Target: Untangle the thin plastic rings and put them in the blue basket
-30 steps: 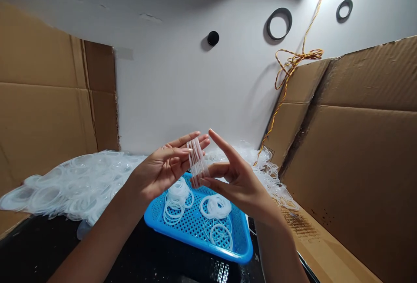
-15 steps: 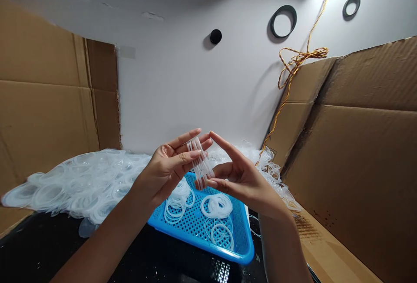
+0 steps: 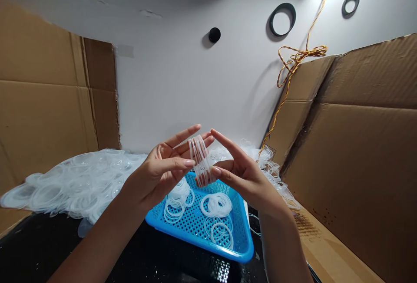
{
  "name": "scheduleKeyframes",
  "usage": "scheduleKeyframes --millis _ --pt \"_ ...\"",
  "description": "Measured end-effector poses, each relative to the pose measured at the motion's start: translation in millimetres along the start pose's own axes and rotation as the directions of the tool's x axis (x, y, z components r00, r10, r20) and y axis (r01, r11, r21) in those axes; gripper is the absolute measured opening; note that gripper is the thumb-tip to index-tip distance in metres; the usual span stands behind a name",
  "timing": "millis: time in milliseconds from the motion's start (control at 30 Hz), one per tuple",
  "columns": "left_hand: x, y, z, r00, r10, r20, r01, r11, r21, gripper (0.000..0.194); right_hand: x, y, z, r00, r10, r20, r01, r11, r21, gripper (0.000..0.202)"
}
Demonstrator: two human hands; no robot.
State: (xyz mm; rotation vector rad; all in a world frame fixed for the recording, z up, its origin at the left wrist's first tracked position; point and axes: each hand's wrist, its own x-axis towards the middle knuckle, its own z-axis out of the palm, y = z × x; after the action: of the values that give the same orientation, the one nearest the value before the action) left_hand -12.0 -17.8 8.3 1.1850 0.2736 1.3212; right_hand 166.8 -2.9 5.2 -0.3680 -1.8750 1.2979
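A bundle of thin translucent white rings is stretched between my hands above a blue perforated basket. My left hand has its thumb at the left side of the bundle and its fingers behind and through it. The thumb of my right hand presses on the bundle's lower right, its index finger raised and stretched toward the left fingertips. Inside the basket lie a pile of white rings at left, a looped bundle at right and several looser rings below it.
A large heap of clear rings spreads at left, and more rings lie at right. Cardboard walls flank a white wall. A yellow twisted cord hangs at right. The surface is black and shiny.
My left thumb has slid left and down to the bundle's edge. My right thumb has moved up a little along the rings. The rings look more spread out.
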Motion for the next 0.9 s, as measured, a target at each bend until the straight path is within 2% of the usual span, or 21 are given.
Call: scheduleKeyframes --millis 367,533,633,733,800,900 --pt "-1 2 -1.5 0.998 -0.005 0.067 0.006 1.000 -0.020 0.056 -1 -3 0 1.000 0.004 0.021 -0.004 1.000 -0.006 0.065" --pt "-1 1 -0.1 0.999 -0.026 0.022 0.026 1.000 -0.012 0.055 -1 -1 1 1.000 -0.015 -0.003 0.015 0.998 -0.057 0.063" --pt "1 0 2.2 1.000 0.002 -0.016 -0.002 1.000 -0.025 0.053 -1 3 3 0.991 -0.110 -0.073 0.096 0.980 -0.172 0.044" --pt "4 -1 3.4 0.999 0.042 -0.029 -0.044 0.996 -0.077 0.049 -1 5 8 0.969 -0.188 -0.160 0.111 0.912 -0.395 0.017" --pt "5 -2 3.7 0.998 0.054 -0.019 -0.056 0.992 -0.117 0.048 0 5 12 0.956 -0.216 -0.198 0.087 0.855 -0.511 0.011" --pt "5 -4 4.6 0.998 0.061 -0.015 -0.063 0.985 -0.159 0.048 1 4 15 0.942 -0.261 -0.212 0.089 0.801 -0.592 0.009"
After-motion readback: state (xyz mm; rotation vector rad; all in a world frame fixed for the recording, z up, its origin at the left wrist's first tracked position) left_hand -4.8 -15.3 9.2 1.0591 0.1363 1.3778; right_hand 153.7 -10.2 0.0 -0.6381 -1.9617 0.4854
